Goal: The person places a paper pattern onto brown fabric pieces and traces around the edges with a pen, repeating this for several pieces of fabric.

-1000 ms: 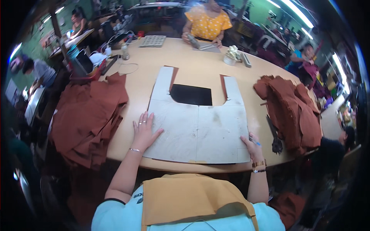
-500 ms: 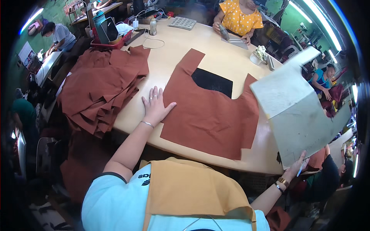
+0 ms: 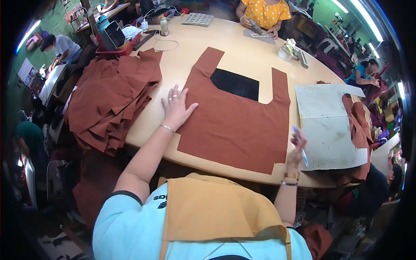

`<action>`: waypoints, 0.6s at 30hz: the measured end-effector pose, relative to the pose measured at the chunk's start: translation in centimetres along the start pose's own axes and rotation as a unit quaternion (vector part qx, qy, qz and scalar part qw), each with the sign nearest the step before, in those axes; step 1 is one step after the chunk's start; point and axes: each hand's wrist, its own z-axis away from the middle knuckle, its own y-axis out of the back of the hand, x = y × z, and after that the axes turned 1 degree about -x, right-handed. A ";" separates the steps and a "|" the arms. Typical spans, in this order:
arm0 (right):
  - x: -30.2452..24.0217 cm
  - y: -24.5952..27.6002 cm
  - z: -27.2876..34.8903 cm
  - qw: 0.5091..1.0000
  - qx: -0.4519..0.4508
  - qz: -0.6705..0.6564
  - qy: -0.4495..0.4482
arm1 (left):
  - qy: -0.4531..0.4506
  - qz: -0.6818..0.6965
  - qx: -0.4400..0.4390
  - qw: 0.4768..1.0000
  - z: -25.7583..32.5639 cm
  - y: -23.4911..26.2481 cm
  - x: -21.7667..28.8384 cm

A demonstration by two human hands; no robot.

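A rust-brown cut fabric piece with two strap-like arms lies flat on the table in front of me. My left hand rests open on its left edge, fingers spread and pointing away from me. Between the two straps, a black sheet shows partly from under the cloth. My right hand is closed round a pen, just beyond the cloth's right edge. To the right of that hand lies a pale grey-green pattern template, cut in a similar outline, on top of more brown fabric.
A heap of brown fabric pieces covers the table's left side, beside a red basket. Farther back are a small bottle, a grey tray and a white tub. A co-worker works across the table.
My right hand has let go of the template, which now lies flat on the right-hand fabric. That hand has moved up and left with the pen. The brown piece's right strap lies straighter.
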 end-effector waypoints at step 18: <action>0.4 -33.6 -8.9 0.970 -0.238 -0.011 0.050 | -0.121 -0.014 -0.094 0.988 -8.5 -2.3 3.2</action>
